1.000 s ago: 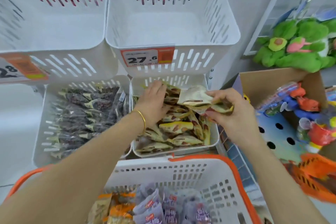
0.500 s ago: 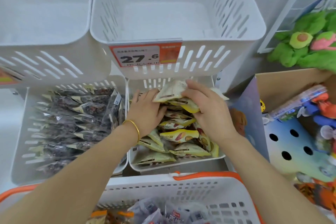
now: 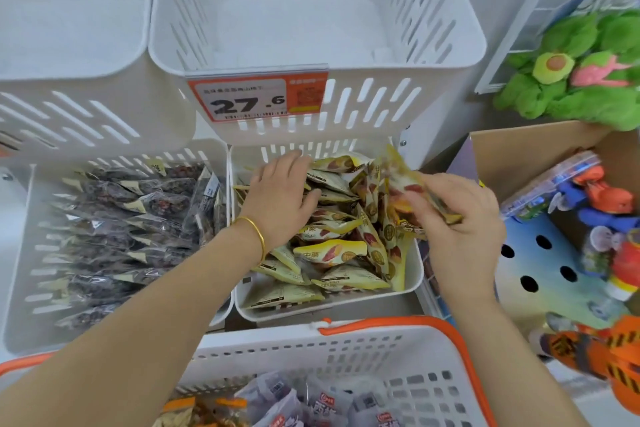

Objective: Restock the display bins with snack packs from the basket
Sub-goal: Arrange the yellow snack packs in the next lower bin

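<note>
— Where are the snack packs (image 3: 329, 250)?
— Yellow ones heaped in the lower right display bin (image 3: 414, 282); more in the basket (image 3: 346, 350) just below.
— And the hands?
— The right hand (image 3: 460, 229) pinches one pack over the bin's right edge. The left hand (image 3: 280, 201) lies flat, fingers spread, on the heap.

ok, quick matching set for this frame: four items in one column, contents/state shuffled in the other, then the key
Items
1. bin with the 27.6 price tag
2. lower left bin
3. right hand
4. orange-rimmed basket

States
A. dark clear-wrapped packs
B. purple and orange packs
C. holding a yellow snack pack
D. nothing inside

Pairs: 1-D, 2-A, 3-C, 4-B
</note>
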